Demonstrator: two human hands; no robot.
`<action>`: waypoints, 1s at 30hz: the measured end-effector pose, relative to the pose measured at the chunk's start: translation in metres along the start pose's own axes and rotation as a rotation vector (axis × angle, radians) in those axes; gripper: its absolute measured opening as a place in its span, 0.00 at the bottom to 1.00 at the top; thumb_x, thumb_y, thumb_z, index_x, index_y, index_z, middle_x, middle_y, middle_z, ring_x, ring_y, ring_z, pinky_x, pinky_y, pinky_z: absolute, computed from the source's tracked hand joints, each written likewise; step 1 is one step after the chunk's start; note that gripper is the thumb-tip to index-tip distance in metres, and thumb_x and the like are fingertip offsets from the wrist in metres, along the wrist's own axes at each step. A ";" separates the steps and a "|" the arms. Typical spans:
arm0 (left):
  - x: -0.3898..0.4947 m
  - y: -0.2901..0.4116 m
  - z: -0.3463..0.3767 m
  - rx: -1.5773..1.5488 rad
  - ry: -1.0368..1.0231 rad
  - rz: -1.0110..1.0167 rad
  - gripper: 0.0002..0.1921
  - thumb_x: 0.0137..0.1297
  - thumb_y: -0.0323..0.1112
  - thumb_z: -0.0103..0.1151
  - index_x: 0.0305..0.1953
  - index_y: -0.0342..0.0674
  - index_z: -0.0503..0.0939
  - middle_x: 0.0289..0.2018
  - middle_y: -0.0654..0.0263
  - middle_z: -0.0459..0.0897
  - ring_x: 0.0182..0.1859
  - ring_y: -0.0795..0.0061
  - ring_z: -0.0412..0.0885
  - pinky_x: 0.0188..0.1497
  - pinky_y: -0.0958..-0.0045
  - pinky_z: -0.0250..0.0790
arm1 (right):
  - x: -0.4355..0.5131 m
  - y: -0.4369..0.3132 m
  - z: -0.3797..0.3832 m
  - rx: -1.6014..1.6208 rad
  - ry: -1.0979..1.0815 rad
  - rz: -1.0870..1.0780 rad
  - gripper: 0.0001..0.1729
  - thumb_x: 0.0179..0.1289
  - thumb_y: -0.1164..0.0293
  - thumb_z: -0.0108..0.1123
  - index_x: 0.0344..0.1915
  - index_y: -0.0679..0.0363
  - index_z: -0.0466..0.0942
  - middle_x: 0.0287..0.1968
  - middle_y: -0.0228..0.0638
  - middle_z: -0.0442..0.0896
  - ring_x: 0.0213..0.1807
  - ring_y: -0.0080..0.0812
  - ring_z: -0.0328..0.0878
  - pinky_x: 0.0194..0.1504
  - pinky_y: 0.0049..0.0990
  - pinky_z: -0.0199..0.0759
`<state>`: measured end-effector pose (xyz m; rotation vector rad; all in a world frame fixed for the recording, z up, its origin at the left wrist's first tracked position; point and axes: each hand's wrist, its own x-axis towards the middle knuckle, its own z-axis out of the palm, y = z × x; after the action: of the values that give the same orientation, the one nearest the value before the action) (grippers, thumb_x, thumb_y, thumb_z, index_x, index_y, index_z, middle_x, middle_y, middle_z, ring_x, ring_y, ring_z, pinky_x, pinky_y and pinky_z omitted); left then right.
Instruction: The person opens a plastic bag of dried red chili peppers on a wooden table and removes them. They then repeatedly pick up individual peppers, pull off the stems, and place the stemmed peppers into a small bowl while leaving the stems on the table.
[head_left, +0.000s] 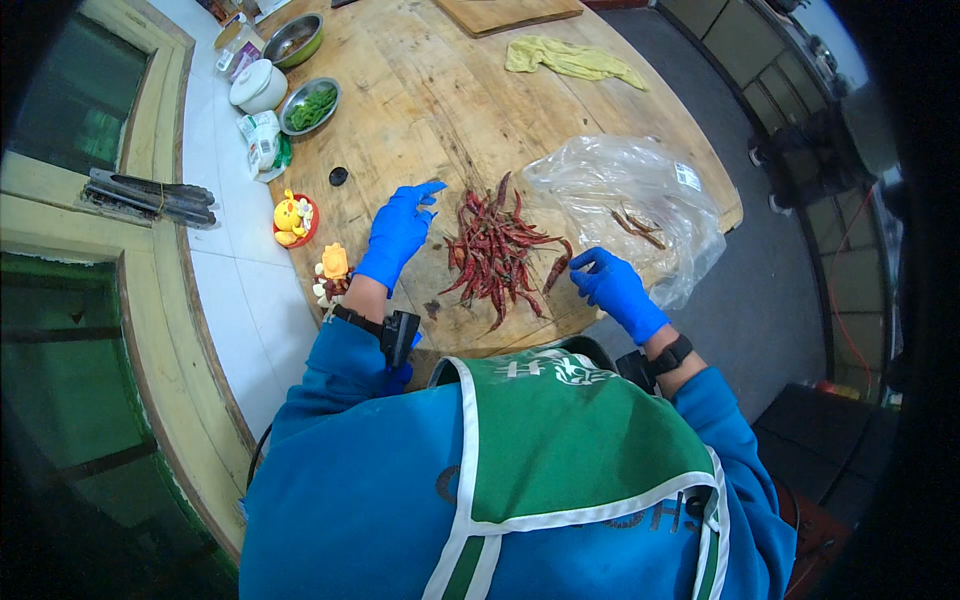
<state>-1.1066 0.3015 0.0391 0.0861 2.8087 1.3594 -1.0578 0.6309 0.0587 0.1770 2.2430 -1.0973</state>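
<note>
A loose pile of dried red chili peppers (491, 255) lies on the wooden table (405, 97) before me. My left hand (399, 234), in a blue glove, is left of the pile, fingers apart and holding nothing. On the right, my right hand (616, 289), gloved too, is beside a larger chili (558, 266) at the pile's right edge; its fingers are curled, and whether they touch a chili or hold a small piece is unclear. Beyond it, a clear plastic bag (622, 176) is spread out, with a few brownish dried chilies (637, 227) on or in it.
Along the left edge stand a steel bowl of green vegetables (312, 109), a white lidded pot (259, 86), a green-sided bowl (294, 42), a yellow chick toy (289, 217) and garlic (322, 289). A yellow cloth (566, 61) and a wooden board (510, 13) are at the far side. A person's legs (802, 161) show at right.
</note>
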 end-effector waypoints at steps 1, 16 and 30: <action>0.003 0.000 0.000 0.088 -0.010 -0.024 0.26 0.55 0.16 0.45 0.53 0.49 0.77 0.45 0.59 0.78 0.47 0.68 0.79 0.48 0.70 0.72 | 0.004 0.001 0.003 -0.082 0.062 -0.032 0.21 0.59 0.64 0.60 0.53 0.53 0.74 0.35 0.42 0.83 0.38 0.37 0.82 0.40 0.32 0.75; 0.003 0.031 0.031 0.453 -0.304 0.317 0.21 0.52 0.33 0.63 0.50 0.61 0.79 0.46 0.63 0.75 0.50 0.58 0.73 0.50 0.61 0.69 | -0.011 0.001 -0.018 0.233 -0.139 -0.126 0.19 0.63 0.66 0.56 0.54 0.54 0.75 0.38 0.33 0.82 0.35 0.24 0.78 0.36 0.23 0.73; -0.047 0.047 0.049 0.632 -0.537 0.557 0.37 0.46 0.40 0.69 0.61 0.70 0.67 0.67 0.67 0.59 0.70 0.53 0.52 0.69 0.46 0.43 | -0.020 0.016 -0.004 0.117 -0.248 -0.086 0.12 0.61 0.64 0.58 0.42 0.56 0.82 0.32 0.35 0.84 0.32 0.26 0.79 0.35 0.25 0.73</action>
<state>-1.0559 0.3657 0.0454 1.1113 2.6714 0.3085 -1.0382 0.6472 0.0620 -0.0085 1.9834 -1.2259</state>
